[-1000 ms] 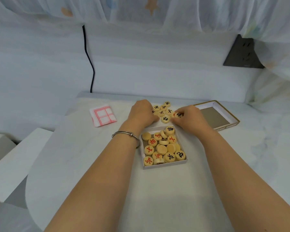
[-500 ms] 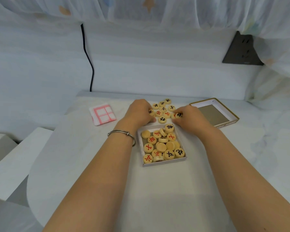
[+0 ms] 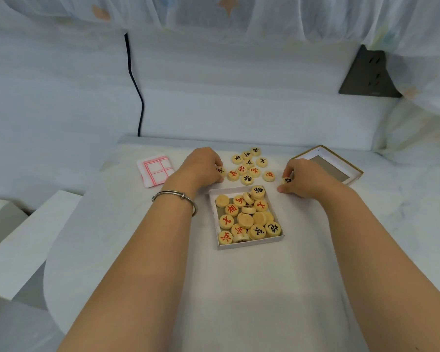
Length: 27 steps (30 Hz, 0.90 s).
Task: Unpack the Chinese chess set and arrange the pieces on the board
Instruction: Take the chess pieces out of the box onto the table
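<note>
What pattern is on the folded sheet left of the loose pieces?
Red grid lines on white; the folded white sheet shows best in the head view.

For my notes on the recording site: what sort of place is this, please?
Probably a home room, perhaps by a window: a sheer star-printed curtain hangs above, a dark wall socket sits at right, and chess pieces lie on a small white table.

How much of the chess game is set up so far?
Not much yet. Done: the lid is off and some loose pieces lie on the table. In hand: the left hand holds a piece and the right hand pinches another. Left: many more sit in the box, and the board is folded, so nothing is arranged.
</note>
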Motion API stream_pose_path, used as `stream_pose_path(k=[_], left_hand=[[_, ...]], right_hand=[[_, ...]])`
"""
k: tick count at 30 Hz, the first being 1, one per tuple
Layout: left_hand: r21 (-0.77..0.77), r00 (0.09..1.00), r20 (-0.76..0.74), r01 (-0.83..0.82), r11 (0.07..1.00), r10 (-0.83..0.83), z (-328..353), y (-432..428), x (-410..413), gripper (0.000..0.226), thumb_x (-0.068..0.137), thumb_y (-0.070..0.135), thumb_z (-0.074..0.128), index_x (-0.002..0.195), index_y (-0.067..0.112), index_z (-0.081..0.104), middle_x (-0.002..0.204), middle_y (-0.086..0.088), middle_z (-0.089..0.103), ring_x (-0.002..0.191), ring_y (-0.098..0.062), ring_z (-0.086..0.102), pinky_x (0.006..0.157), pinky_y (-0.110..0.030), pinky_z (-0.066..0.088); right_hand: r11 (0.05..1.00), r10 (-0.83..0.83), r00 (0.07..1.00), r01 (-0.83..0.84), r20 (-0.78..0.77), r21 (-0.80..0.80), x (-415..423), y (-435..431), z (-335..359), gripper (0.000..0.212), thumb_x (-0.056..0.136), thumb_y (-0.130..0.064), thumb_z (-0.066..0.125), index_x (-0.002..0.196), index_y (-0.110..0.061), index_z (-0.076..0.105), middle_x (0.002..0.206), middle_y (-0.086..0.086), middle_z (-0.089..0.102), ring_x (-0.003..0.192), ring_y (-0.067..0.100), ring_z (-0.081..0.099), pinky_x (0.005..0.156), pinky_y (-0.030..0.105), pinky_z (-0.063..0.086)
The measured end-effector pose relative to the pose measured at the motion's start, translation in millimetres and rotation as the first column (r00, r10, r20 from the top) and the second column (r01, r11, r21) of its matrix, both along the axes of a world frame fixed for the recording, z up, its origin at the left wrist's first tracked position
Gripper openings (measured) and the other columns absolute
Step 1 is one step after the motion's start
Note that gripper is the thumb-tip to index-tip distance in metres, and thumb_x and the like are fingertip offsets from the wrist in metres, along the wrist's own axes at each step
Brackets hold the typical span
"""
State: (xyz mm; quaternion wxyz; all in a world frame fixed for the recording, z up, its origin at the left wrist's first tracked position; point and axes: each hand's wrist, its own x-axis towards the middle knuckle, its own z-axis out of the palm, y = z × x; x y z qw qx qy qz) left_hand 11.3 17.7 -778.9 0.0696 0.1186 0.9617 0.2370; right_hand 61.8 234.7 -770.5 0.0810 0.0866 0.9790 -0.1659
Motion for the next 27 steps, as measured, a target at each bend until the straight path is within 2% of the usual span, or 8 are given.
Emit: stream_pose_path(k=[2, 5, 9, 13, 16, 21, 24, 27], left_hand=[[0.004, 1.000, -0.018, -0.017, 1.000, 0.017, -3, 2, -1, 0.034, 0.084, 0.016, 0.066, 0.117, 0.011, 0.065, 0.118, -0.004, 0.061, 0.108, -0.021, 0.057, 0.087, -0.024, 0.043], [-0.004, 0.997, -0.038, -0.062, 0.998, 0.062, -6, 7, -3, 0.011, 0.085, 0.015, 0.064, 0.095, 0.015, 0.065, 0.101, -0.007, 0.060, 0.093, -0.021, 0.056, 0.081, -0.025, 0.043], [0.097, 0.996, -0.028, -0.087, 0.991, 0.090, -7, 17, -4, 0.040, 0.086, 0.012, 0.063, 0.126, 0.009, 0.057, 0.122, -0.007, 0.059, 0.113, -0.022, 0.055, 0.096, -0.027, 0.043], [0.200, 0.995, 0.009, -0.095, 0.975, 0.095, -4, 14, 1, 0.039, 0.088, 0.007, 0.057, 0.128, 0.010, 0.056, 0.122, -0.005, 0.060, 0.114, -0.019, 0.054, 0.088, -0.020, 0.037], [0.237, 0.996, 0.011, -0.091, 0.967, 0.091, 2, 9, 14, 0.040, 0.090, 0.006, 0.052, 0.129, 0.013, 0.054, 0.125, -0.003, 0.059, 0.116, -0.018, 0.052, 0.094, -0.022, 0.039], [0.120, 0.998, -0.028, 0.061, 0.991, -0.058, 12, 3, 46, 0.037, 0.092, 0.008, 0.049, 0.127, 0.016, 0.056, 0.134, -0.003, 0.052, 0.122, -0.019, 0.048, 0.099, -0.027, 0.038], [0.024, 0.992, -0.118, 0.056, 0.998, -0.052, 11, -5, 66, 0.037, 0.089, 0.006, 0.053, 0.124, 0.018, 0.058, 0.142, -0.003, 0.040, 0.132, -0.020, 0.035, 0.105, -0.029, 0.033], [-0.029, 0.990, -0.140, 0.032, 0.999, -0.035, 7, -10, 85, 0.031, 0.090, 0.013, 0.053, 0.120, 0.019, 0.059, 0.147, -0.003, 0.033, 0.134, -0.021, 0.030, 0.106, -0.036, 0.036]], right_hand=[[1.000, 0.005, 1.000, -0.005, 0.007, 0.011, 0, 1, 1, 0.026, 0.082, -0.021, 0.070, 0.103, -0.010, 0.059, 0.087, -0.002, 0.052, 0.086, 0.017, 0.051, 0.071, 0.027, 0.040], [1.000, -0.005, 0.999, 0.005, -0.031, -0.016, -2, -2, -1, 0.027, 0.081, -0.018, 0.071, 0.104, -0.008, 0.062, 0.085, -0.002, 0.053, 0.084, 0.017, 0.053, 0.070, 0.027, 0.040], [0.989, -0.053, 0.992, 0.035, -0.118, -0.145, -6, -12, -8, 0.041, 0.079, -0.019, 0.073, 0.116, -0.013, 0.058, 0.100, 0.002, 0.054, 0.088, 0.017, 0.052, 0.074, 0.028, 0.040], [0.967, -0.092, 0.976, 0.040, -0.198, -0.252, -4, -18, -7, 0.050, 0.079, -0.019, 0.073, 0.126, -0.015, 0.054, 0.105, 0.002, 0.059, 0.092, 0.015, 0.053, 0.076, 0.025, 0.039], [0.974, -0.084, 0.964, 0.025, -0.253, -0.227, 9, -23, -5, 0.046, 0.083, -0.018, 0.068, 0.127, -0.014, 0.054, 0.117, 0.005, 0.059, 0.106, 0.018, 0.054, 0.083, 0.024, 0.038], [0.982, 0.048, 0.962, -0.094, -0.270, -0.162, 38, -46, -5, 0.029, 0.090, -0.011, 0.056, 0.118, -0.014, 0.061, 0.122, 0.004, 0.058, 0.108, 0.020, 0.055, 0.085, 0.027, 0.041], [0.988, 0.097, 0.959, -0.125, -0.267, -0.090, 50, -55, -7, 0.028, 0.091, -0.013, 0.054, 0.118, -0.016, 0.062, 0.126, 0.003, 0.055, 0.113, 0.020, 0.051, 0.086, 0.027, 0.040], [0.990, 0.118, 0.945, -0.136, -0.305, -0.039, 57, -59, -10, 0.030, 0.092, -0.011, 0.053, 0.121, -0.015, 0.060, 0.134, 0.004, 0.049, 0.126, 0.022, 0.038, 0.097, 0.032, 0.037]])
